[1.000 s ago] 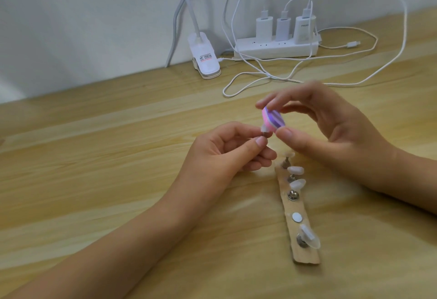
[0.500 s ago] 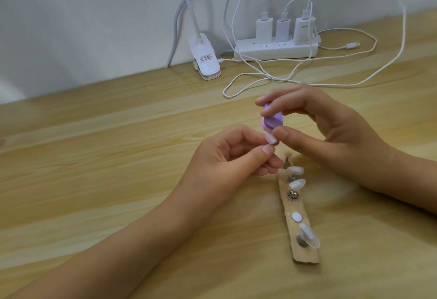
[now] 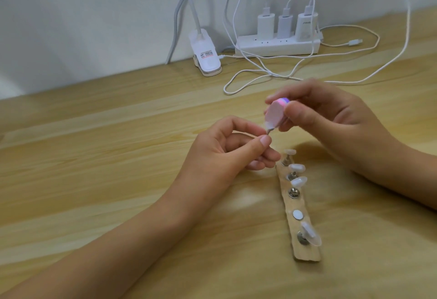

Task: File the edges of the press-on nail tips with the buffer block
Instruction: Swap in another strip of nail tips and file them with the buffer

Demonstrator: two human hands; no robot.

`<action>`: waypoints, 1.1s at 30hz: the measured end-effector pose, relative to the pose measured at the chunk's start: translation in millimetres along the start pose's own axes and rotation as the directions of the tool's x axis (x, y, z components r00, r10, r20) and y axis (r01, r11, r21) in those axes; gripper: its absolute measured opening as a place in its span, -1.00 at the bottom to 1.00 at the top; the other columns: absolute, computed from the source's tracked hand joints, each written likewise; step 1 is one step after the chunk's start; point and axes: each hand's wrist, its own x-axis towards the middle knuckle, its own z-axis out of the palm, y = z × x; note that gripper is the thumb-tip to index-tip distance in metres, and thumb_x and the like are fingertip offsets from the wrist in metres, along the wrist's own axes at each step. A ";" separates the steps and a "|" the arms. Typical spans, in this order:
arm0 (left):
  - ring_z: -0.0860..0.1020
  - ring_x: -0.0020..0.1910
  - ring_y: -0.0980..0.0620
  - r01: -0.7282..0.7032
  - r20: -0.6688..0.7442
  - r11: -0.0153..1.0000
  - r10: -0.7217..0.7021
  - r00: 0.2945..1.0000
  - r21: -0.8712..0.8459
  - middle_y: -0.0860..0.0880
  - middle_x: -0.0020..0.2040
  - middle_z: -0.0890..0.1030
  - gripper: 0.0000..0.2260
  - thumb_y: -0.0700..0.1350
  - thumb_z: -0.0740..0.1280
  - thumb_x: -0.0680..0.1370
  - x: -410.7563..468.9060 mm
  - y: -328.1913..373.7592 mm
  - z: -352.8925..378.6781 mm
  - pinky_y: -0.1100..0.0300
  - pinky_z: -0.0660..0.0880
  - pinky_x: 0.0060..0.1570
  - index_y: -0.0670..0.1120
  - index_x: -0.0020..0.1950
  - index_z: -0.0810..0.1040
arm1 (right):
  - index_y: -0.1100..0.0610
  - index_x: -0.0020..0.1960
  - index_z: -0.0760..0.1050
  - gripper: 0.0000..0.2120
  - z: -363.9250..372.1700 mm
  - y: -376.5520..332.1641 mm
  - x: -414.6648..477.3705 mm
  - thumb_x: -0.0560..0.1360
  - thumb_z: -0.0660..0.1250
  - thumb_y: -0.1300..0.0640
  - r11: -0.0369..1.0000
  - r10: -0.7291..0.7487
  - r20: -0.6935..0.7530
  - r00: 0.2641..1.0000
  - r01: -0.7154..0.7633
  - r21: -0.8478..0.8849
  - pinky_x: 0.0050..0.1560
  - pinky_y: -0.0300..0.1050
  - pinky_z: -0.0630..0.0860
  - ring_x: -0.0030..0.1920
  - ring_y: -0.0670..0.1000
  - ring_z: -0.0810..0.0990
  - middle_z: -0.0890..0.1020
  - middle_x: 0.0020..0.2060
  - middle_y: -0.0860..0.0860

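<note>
The left hand (image 3: 227, 149) is closed in a pinch. On my feed the thumb and forefinger curl round a small metal peg (image 3: 340, 130) that carries a press-on nail tip, but the tip is blurred against the block and I cannot make out its outline. The right hand (image 3: 331, 119) grips the buffer block (image 3: 345, 113), thumb on the near side and forefinger over the top. The block's pink face is turned towards the camera, with a purple band along its upper edge. Its lower edge touches the top of the peg, and both are held above the table (image 3: 94, 147), between the two hands. Just beside the left hand's curled lower fingers begins a wooden strip (image 3: 307, 255). It lies flat and runs towards me between the forearms, and its near end is rough-cut. Four nail tips stand on pegs along it, three close together at the far end (image 3: 297, 168) and one at the near end (image 3: 311, 232). That near tip overhangs the strip's right edge, and a round metal disc (image 3: 297, 215) sits just beyond it. A loop of white cable (image 3: 236, 85) lies near the right hand's knuckles. Further back, a power strip (image 3: 277, 44) and a lamp clamp (image 3: 205, 58) sit at the table's back edge by the wall. The widest stretch of plain wood I see lies left of the left forearm.
</note>
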 end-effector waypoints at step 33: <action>0.64 -0.34 0.04 -0.024 -0.038 0.999 0.025 0.999 0.032 -0.16 -0.27 0.70 -0.91 -0.26 0.39 0.50 -1.6 2.3 3.0 0.30 0.55 -0.26 -0.16 -0.17 0.52 | 0.23 -0.03 0.59 -0.80 1.9 -7.2 -0.3 0.44 0.35 0.12 0.998 0.057 -0.038 0.998 -0.056 0.041 -0.16 -0.31 0.53 -0.25 -0.13 0.62 0.67 -0.28 -0.06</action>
